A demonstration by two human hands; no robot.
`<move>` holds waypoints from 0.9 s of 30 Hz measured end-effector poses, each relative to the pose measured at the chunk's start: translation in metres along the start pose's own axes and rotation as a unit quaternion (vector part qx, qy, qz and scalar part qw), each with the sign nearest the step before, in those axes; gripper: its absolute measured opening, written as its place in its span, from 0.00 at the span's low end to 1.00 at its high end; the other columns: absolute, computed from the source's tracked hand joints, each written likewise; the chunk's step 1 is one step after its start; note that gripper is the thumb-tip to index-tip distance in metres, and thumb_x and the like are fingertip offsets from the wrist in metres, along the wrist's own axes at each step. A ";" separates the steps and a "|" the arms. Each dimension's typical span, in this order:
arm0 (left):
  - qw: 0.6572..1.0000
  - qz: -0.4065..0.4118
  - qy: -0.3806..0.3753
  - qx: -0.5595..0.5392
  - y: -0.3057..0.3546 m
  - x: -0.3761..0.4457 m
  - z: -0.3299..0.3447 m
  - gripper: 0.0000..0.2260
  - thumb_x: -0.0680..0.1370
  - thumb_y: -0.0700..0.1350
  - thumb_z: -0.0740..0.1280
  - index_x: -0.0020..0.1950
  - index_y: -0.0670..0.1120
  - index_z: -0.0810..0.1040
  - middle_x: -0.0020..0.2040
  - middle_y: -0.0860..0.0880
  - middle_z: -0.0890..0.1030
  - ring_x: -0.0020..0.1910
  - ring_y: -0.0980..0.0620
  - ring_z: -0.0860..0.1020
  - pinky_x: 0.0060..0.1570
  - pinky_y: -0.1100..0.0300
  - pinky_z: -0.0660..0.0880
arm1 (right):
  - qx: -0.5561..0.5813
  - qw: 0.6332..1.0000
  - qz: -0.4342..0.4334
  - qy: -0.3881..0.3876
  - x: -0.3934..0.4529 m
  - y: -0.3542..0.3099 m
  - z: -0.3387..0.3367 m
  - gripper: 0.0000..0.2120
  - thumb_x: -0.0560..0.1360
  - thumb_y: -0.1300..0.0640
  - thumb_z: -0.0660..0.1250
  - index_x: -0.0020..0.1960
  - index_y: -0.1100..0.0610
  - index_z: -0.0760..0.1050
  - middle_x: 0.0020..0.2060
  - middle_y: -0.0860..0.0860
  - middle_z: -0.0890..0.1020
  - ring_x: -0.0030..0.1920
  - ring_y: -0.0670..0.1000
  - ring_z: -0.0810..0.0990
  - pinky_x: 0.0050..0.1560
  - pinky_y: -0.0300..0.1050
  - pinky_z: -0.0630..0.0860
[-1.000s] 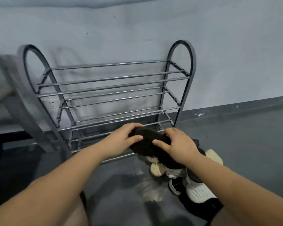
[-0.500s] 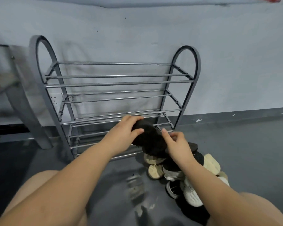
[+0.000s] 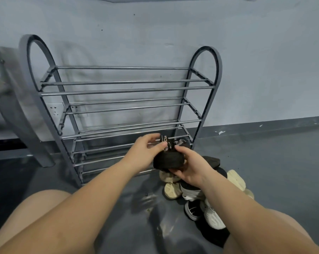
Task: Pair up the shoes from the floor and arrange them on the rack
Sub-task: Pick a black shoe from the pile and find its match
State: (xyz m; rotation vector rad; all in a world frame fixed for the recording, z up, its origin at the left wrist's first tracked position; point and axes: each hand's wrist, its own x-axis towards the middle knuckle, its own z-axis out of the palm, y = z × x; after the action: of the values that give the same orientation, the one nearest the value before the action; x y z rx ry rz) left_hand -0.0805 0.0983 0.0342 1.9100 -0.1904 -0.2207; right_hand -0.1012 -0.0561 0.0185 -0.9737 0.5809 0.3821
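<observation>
Black shoe (image 3: 168, 159): it is in the middle of the frame, held up in the air in front of the low bars of the rack, just above the pile.
Left hand (image 3: 146, 153): its grip is partly closed, thumb and fingers curled round the top of the black shoe, near a strap with white letters.
Right hand (image 3: 190, 166): its grip is curled under and round the right side of the same shoe.
Shoe rack (image 3: 118, 92): gray metal bars, standing against the wall in the upper middle of the frame. No shoes sit on it yet.
Shoe pile (image 3: 201, 195): cream, white and black shoes lie mixed together on the floor, lower right of the middle.
How it will handle: the black shoe looks soft and light, so it may bend or flop. Best to hold it by the sole and the sides. The bars have gaps, so I think it must lie flat across two bars or it could slip through.
</observation>
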 end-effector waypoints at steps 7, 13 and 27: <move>0.941 -0.256 -0.114 -0.187 -0.019 -0.002 -0.002 0.20 0.76 0.60 0.63 0.54 0.46 0.80 0.50 0.47 0.83 0.42 0.51 0.80 0.37 0.58 0.77 | -0.070 0.986 0.000 -0.149 -0.004 0.005 -0.006 0.14 0.77 0.61 0.62 0.63 0.56 0.73 0.54 0.53 0.81 0.51 0.52 0.80 0.52 0.48 0.77; 0.956 -0.217 -0.100 -0.171 -0.024 -0.013 -0.009 0.07 0.77 0.50 0.66 0.46 0.47 0.78 0.41 0.50 0.83 0.40 0.53 0.79 0.39 0.61 0.76 | -0.170 0.975 0.004 -0.143 -0.010 0.007 -0.009 0.21 0.67 0.49 0.70 0.59 0.53 0.76 0.49 0.52 0.80 0.47 0.50 0.78 0.46 0.43 0.76; 0.948 -0.266 -0.106 -0.139 -0.079 -0.027 -0.028 0.16 0.74 0.45 0.70 0.60 0.47 0.72 0.46 0.51 0.83 0.44 0.54 0.80 0.42 0.61 0.75 | -0.326 0.937 0.004 -0.123 0.025 0.043 0.004 0.24 0.72 0.61 0.71 0.67 0.55 0.71 0.51 0.51 0.83 0.50 0.50 0.81 0.45 0.47 0.78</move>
State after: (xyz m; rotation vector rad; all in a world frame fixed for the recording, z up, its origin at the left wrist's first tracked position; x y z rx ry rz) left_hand -0.0981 0.1568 -0.0291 1.6183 0.2138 -0.7769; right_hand -0.1042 -0.0293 -0.0233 -1.5293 0.2205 0.7181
